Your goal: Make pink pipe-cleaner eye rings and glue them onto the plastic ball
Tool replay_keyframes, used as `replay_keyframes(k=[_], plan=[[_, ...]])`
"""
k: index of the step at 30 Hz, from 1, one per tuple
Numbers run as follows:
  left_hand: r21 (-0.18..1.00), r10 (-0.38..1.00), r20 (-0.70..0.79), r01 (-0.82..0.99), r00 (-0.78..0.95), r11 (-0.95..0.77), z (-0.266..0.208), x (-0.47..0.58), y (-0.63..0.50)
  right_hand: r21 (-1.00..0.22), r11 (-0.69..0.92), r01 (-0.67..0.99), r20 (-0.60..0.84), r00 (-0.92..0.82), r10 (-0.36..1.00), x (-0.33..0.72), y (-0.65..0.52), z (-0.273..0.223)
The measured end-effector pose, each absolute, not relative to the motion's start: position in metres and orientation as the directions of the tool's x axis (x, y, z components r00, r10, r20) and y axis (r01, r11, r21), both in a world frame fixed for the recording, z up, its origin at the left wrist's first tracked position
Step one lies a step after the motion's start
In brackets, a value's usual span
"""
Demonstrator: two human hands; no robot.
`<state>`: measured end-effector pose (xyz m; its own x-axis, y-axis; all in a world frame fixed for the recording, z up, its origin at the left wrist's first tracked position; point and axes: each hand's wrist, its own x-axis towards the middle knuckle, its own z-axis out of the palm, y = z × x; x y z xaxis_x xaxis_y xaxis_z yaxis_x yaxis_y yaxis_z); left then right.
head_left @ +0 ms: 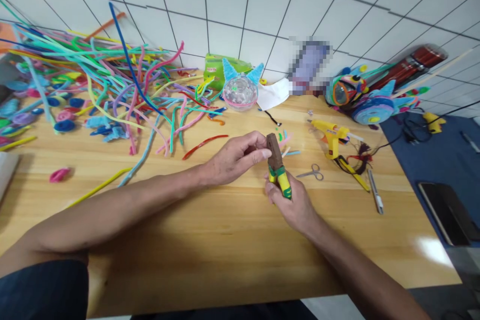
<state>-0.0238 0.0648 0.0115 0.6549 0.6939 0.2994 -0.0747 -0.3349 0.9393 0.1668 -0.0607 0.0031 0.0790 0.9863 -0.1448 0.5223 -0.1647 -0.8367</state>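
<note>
My right hand (294, 205) is wrapped round the yellow and green handles of a pair of pliers (275, 156), whose rusty brown jaws point up and away from me. The thumb and fingers of my left hand (236, 157) are pinched together beside the jaws, the thumb tip against their left side. Whatever lies between those fingertips is too small or hidden to make out. Just beyond the pliers lie short pipe cleaner offcuts (292, 153). To the right are small scissors (313, 173), and a red pipe cleaner (204, 146) lies left of the jaws.
Many coloured pipe cleaners (112, 65) heap up at the back left. A clear ball with blue ears (240, 91) stands at the back. Rightward are a yellow glue gun (332, 135), a utility knife (375, 191), a decorated blue piece (375, 107) and a red flask (408, 67).
</note>
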Motion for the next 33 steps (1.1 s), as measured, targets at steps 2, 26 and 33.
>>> replay_keyframes(k=[2, 26, 33], plan=[[0.936, 0.687, 0.304, -0.075, 0.660, -0.343, 0.011, -0.024, 0.066, -0.838, -0.167, 0.520, -0.134, 0.101, 0.986, 0.165, -0.060, 0.002], [0.931, 0.791, 0.321, -0.020, 0.520, -0.365, 0.005, -0.021, 0.069, -0.819, -0.215, 0.532, -0.211, 0.068, 0.975, 0.165, -0.051, -0.002], [0.901, 0.810, 0.382, 0.015, 0.446, -0.434, 0.002, -0.019, 0.063, -0.770, -0.070, 0.634, -0.114, -0.029, 0.993, 0.181, -0.046, 0.025]])
